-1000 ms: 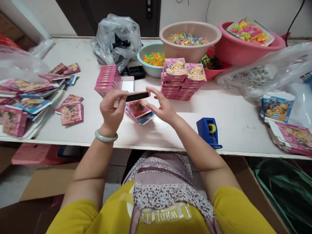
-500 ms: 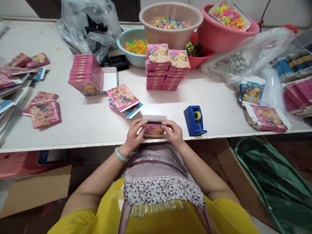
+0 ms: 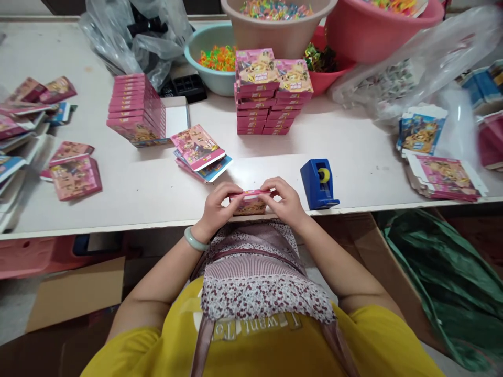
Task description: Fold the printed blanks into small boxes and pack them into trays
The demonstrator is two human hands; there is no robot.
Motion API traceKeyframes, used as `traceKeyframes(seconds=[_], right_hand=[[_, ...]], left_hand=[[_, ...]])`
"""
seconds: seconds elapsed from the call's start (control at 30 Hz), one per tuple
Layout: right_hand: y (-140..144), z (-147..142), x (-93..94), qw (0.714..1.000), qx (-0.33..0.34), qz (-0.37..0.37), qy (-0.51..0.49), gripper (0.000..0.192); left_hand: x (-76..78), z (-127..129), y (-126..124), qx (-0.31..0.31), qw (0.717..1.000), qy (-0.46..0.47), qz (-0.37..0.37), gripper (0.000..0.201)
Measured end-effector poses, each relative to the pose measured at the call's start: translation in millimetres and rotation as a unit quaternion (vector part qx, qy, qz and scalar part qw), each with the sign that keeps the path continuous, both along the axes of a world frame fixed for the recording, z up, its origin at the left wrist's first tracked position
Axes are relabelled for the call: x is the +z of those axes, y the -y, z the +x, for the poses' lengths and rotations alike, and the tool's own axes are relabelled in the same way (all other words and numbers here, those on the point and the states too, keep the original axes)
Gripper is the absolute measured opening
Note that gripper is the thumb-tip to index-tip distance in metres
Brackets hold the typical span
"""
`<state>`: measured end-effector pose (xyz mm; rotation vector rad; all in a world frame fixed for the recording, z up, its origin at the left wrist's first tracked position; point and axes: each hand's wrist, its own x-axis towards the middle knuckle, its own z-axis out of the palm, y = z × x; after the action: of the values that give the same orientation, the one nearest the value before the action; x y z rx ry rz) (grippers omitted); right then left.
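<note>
Since half a second ago, the white flap on your little pink box has come down, so the box now looks shut, and both hands have closed in over its top.

You sit at a big white table. Far back stand a beige bowl and a pink tub full of bright bits. In front of them is a double stack of pink boxes, and another stack stands to the left. A blue tape holder sits just beside your right hand.

The little box is at the near table edge, right between your hands. Your left hand pinches its left end, your right hand pinches its right end, with fingers curled tight over the top.
</note>
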<state>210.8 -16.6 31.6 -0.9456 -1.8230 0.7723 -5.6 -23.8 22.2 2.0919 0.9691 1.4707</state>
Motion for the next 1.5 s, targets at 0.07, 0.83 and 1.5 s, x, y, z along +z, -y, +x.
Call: traceKeyframes(seconds=[0.07,0.83,1.5], right_hand=[[0.8,-4.7,3.9,0.999,-0.034,-0.010,0.000,0.007],[33.9,94.9,-7.6,0.945,-0.294,0.015,0.143,0.019],[62.7,121.5,-36.0,0.898,-0.407,-0.137,0.101,0.016]], left_hand=[[3.3,4.9,-1.1,0.026,1.000,0.012,-0.009,0.004],[-25.4,13.1,-1.7,0.042,0.998,0.048,-0.001,0.025],[-23.8,18.4,-9.3,0.023,0.995,-0.053,0.078,0.036]])
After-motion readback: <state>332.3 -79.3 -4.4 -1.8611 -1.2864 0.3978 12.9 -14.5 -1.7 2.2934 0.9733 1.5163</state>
